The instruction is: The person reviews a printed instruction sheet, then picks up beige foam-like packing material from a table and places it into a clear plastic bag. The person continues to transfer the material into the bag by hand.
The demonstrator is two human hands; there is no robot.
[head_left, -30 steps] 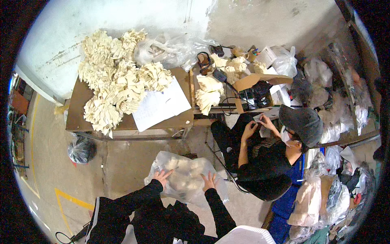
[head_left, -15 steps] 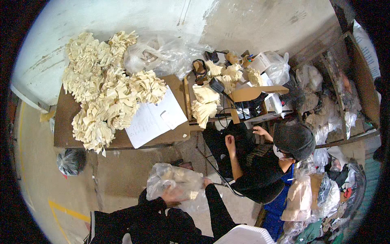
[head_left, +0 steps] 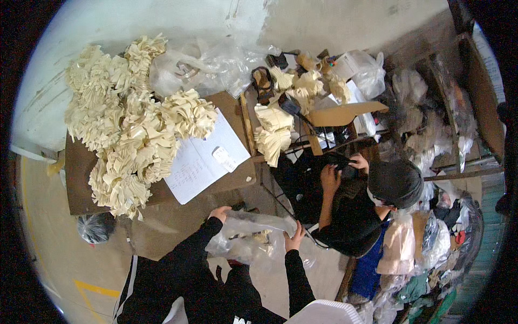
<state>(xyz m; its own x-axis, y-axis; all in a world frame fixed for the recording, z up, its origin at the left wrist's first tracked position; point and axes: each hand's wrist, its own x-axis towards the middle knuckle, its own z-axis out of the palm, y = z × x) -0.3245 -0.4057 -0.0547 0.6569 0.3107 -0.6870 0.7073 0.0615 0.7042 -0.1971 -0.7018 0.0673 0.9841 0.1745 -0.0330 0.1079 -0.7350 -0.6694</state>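
Observation:
A clear plastic bag (head_left: 248, 220) is stretched between my two hands, low in front of me and just off the table's front edge. My left hand (head_left: 220, 214) is closed on its upper left edge. Holding the rim's right end, my right hand (head_left: 294, 236) has its fingers pinched on the plastic. A few cream pieces (head_left: 265, 237) show through the bag, partly blurred by its folds.
On the brown table (head_left: 226, 105) lie heaped cream fabric bundles (head_left: 135, 129) and a written sheet (head_left: 208, 156). A co-worker in a dark cap (head_left: 396, 183) sits close on the right, hands over dark material. Filled bags (head_left: 399, 245) pile up at the right.
My left hand has come out of the bag's side and up to its edge. Both hands are now apart, spreading the bag's rim. The co-worker's hands have shifted over the dark material.

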